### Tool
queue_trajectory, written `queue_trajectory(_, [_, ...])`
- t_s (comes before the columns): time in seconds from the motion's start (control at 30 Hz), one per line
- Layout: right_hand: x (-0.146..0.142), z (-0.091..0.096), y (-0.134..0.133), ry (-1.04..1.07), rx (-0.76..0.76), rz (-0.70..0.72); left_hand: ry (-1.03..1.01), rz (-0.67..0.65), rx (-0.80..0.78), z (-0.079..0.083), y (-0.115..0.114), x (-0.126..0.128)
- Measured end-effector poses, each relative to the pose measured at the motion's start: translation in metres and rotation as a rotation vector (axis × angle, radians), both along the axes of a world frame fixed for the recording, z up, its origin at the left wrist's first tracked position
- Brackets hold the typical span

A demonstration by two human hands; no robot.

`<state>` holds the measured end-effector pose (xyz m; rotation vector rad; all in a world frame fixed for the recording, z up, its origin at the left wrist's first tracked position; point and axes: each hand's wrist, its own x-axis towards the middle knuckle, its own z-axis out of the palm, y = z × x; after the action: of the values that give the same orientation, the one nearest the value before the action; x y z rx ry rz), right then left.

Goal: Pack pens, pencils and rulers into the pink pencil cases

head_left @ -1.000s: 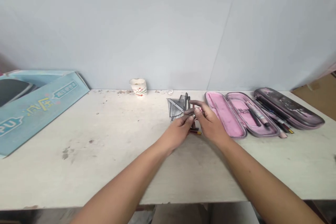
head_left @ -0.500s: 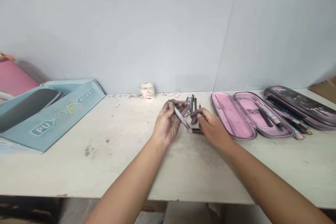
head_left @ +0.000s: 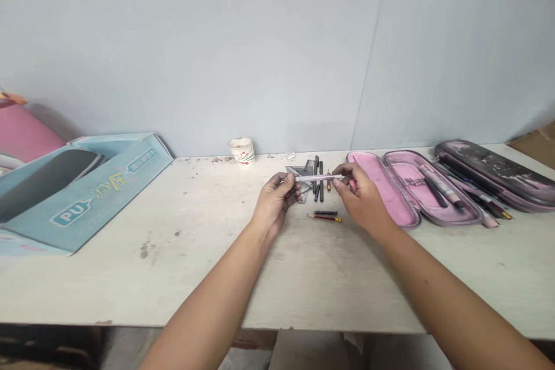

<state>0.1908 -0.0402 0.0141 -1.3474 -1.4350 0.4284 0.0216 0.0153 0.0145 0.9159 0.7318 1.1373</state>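
Observation:
A slim, pale pinkish pen (head_left: 318, 177) is held level between my two hands above the table. My left hand (head_left: 277, 193) pinches its left end between thumb and fingers. Its right end sits in the fingertips of my right hand (head_left: 353, 185). Behind and below the pen lie dark pens (head_left: 321, 189), a pencil (head_left: 328, 185) and clear rulers or set squares (head_left: 306, 169), partly covered by the hands. Closer to me, a dark red pencil (head_left: 325, 217) lies beside a short black stick (head_left: 325, 212).
An open pink pencil case (head_left: 414, 221) holds markers at the right, near loose pens (head_left: 494, 208) and a dark closed case (head_left: 498, 170). A paper cup (head_left: 241, 151) and a white eraser (head_left: 290, 156) stand near the wall. A light-blue box (head_left: 113, 185) is at the left.
The pen has turned from slanting in my left hand to level. My right hand has come up from the table and now grips its right end, uncovering the pencil below.

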Motion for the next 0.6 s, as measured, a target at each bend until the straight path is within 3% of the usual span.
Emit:
queue_trajectory(0.13, [0.004,0.002,0.000,0.063,-0.158,0.102,0.040,-0.034,0.023,-0.003,-0.002,0.002])
queue_trajectory(0.3, [0.009,0.007,0.000,0.008,-0.105,0.113,0.066,-0.050,0.047,-0.002,-0.002,0.002])
queue_trajectory(0.6, [0.014,0.016,-0.002,0.140,-0.223,0.132,0.130,-0.091,0.064,-0.003,-0.002,0.004])
